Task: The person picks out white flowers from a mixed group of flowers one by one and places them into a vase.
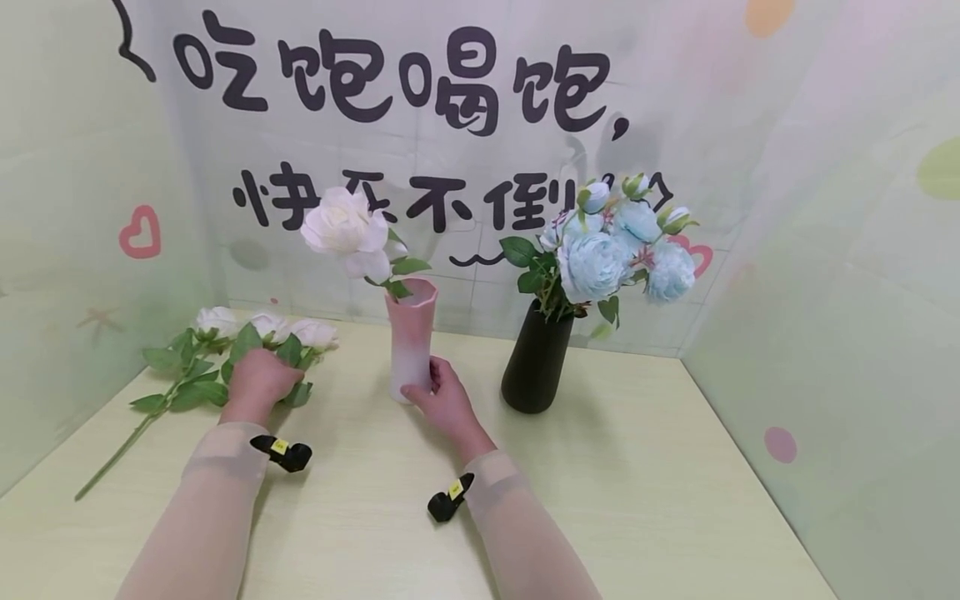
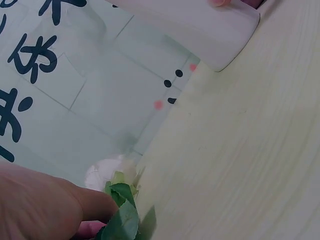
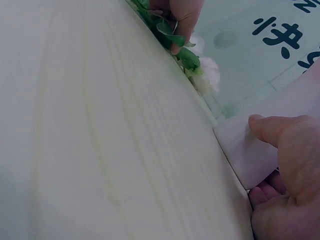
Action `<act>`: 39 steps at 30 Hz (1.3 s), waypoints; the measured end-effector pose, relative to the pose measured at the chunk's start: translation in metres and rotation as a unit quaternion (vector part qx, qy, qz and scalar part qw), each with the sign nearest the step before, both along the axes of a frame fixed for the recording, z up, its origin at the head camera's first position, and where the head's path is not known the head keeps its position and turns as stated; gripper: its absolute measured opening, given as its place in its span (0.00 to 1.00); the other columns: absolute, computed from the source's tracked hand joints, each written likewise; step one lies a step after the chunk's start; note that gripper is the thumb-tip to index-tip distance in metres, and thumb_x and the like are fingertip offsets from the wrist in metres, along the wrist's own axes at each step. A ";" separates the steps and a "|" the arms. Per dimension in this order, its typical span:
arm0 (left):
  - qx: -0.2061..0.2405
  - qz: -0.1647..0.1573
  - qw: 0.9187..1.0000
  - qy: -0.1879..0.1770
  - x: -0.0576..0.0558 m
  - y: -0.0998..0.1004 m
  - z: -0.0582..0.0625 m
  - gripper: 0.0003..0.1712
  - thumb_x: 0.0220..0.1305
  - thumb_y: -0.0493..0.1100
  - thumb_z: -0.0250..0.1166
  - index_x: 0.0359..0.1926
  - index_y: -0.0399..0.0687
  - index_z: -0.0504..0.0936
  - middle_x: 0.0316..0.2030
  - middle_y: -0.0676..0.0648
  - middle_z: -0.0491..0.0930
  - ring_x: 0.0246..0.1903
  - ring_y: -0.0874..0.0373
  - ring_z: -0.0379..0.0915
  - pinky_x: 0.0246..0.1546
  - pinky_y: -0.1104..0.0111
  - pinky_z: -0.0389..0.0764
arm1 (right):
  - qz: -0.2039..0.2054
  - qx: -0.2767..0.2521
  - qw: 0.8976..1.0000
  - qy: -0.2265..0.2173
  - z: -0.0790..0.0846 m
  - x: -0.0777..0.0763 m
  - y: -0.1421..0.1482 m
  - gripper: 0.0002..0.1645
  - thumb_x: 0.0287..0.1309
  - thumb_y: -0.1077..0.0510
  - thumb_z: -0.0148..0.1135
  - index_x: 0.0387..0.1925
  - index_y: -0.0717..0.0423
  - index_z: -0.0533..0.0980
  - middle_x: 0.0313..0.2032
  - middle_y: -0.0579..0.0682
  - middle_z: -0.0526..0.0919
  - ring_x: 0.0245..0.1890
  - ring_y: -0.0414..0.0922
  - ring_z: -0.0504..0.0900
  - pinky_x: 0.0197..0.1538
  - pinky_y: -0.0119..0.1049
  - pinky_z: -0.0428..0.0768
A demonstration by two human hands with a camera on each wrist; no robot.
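My right hand (image 1: 452, 407) grips the lower part of a pink-and-white vase (image 1: 411, 346), thumb in front and fingers curled behind. The vase stands upright on the table with one white rose (image 1: 347, 232) in it, leaning left. Among several white roses lying at the left, my left hand (image 1: 260, 379) pinches a stem. Green leaves (image 2: 123, 220) stick out past its thumb in the left wrist view, and the fingertips are partly hidden. The right wrist view shows the vase's base (image 3: 250, 150) resting on the tabletop under my right thumb.
A black vase (image 1: 536, 358) with light blue flowers (image 1: 600, 262) stands right of the pink-and-white one. A long rose stem (image 1: 120, 454) reaches toward the front left of the wooden table (image 1: 645, 500). Printed curtains (image 1: 510, 92) enclose the back and sides.
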State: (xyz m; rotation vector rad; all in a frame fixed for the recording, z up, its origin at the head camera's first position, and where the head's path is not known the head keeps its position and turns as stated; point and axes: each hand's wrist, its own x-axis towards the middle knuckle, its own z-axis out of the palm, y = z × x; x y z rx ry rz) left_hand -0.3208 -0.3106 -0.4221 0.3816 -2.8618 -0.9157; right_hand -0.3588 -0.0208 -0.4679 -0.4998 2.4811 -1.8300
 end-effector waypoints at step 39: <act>0.058 0.018 0.983 0.174 -0.005 0.019 0.033 0.20 0.70 0.49 0.60 0.46 0.34 0.83 0.41 0.34 0.81 0.40 0.41 0.74 0.33 0.56 0.73 | -0.005 -0.001 1.000 0.006 0.001 0.002 0.003 0.38 0.60 0.52 0.71 0.68 0.51 0.65 0.61 0.43 0.72 0.58 0.38 0.69 0.61 0.43 0.71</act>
